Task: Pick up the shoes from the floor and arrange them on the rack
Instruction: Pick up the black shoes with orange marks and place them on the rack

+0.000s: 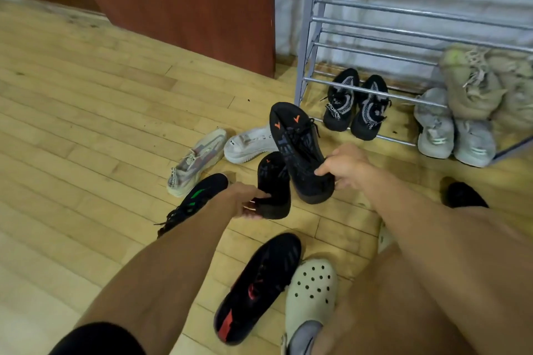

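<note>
On the wooden floor [86, 112] at the left lie 2 pale shoes: 1 grey-and-pink sneaker [196, 161] and, just right of it, 1 white sneaker [248, 147]. Nearer, 1 black shoe with a green mark [199, 199] lies partly behind the left forearm. At centre, the left hand [245, 202] is closed around the heel of 1 black shoe with small orange marks [274, 181], whose toe points to the far side. Just right of it, the right hand [346, 167] grips the heel end of its match, 1 larger-looking black shoe with orange chevrons [300, 147], tilted up so its toe points far and left; the 2 held shoes touch or nearly touch. Near the bottom lie 1 black shoe with red marks [256, 288] and, touching its right side, 1 pale clog with holes [311, 291]. Far right stands the grey metal rack [375, 23]. Its lowest bars hold 2 black-and-grey sneakers [354, 104] side by side, then 2 light grey sneakers [452, 130], with 2 beige sneakers [484, 86] on the bars above them. At the right edge, 1 dark shoe [464, 196] shows beside the right arm.
</note>
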